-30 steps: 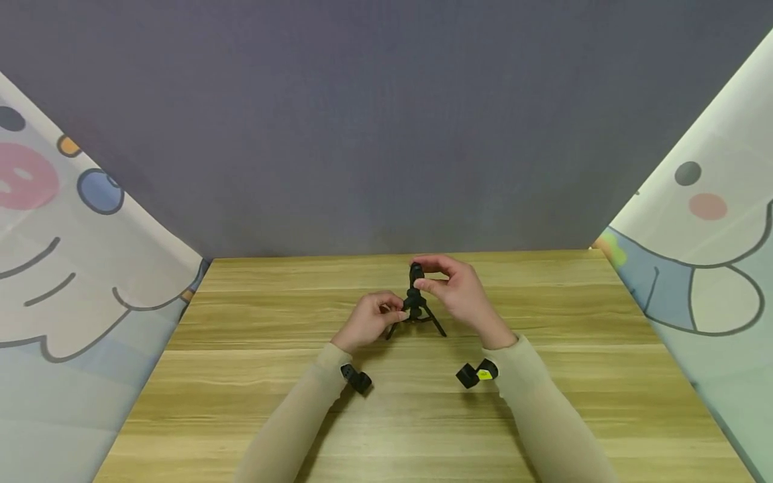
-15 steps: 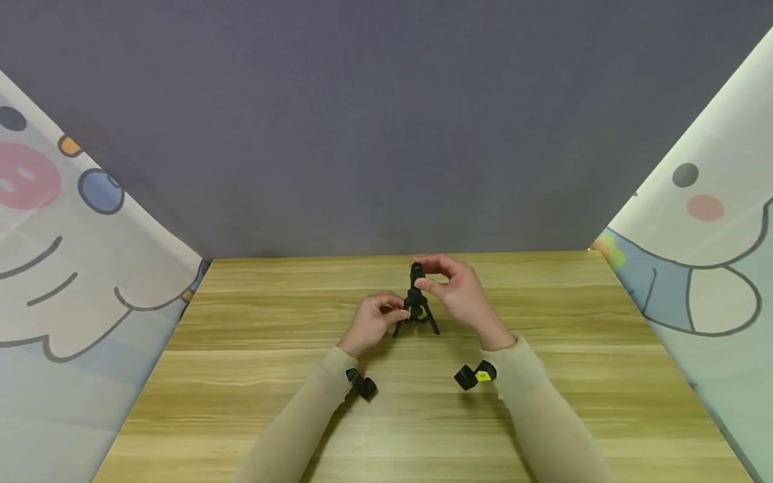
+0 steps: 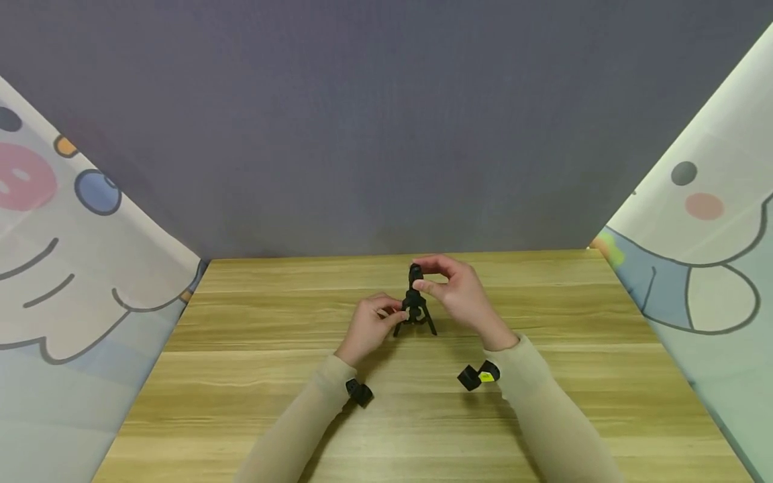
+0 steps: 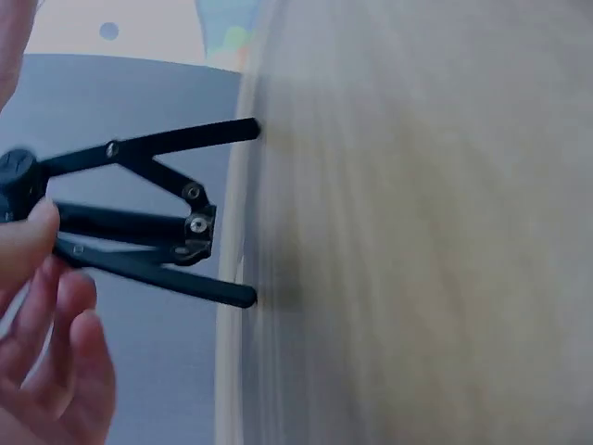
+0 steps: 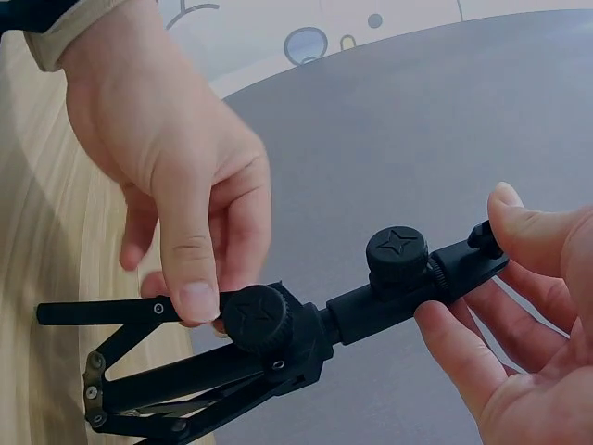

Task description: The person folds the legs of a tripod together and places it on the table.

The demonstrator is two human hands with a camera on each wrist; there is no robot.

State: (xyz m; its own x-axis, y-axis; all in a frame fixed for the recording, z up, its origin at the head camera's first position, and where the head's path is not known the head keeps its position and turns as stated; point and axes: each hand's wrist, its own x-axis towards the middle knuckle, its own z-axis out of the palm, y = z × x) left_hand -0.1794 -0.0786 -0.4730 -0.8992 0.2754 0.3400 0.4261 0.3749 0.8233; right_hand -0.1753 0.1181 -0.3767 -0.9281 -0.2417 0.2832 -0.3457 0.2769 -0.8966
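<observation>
A small black mini tripod (image 3: 413, 300) stands upright between the hands, its legs partly spread and their tips right at the tabletop. In the left wrist view, hinged braces join the tripod legs (image 4: 185, 137) to a central tube. My left hand (image 3: 366, 327) pinches one leg near its upper joint, thumb and fingertips on it, as the left hand (image 5: 185, 158) also shows in the right wrist view. My right hand (image 3: 461, 295) holds the tripod's top section from the right, thumb and fingers around it. Two round knobs with star marks, an upper knob (image 5: 398, 255) and a lower knob (image 5: 259, 320), are on the column.
The wood-grain table (image 3: 410, 429) runs under both forearms. A grey panel (image 3: 386, 134) rises behind it. Cartoon-printed sheets, one on the left (image 3: 60, 268) and one on the right (image 3: 712, 268), flank it. Each wrist carries a small black camera, like the right one (image 3: 477, 376).
The tripod's legs have drawn in closer together, mostly during the first half second. My left hand shifts slightly along with its leg; the right hand stays almost still at the top.
</observation>
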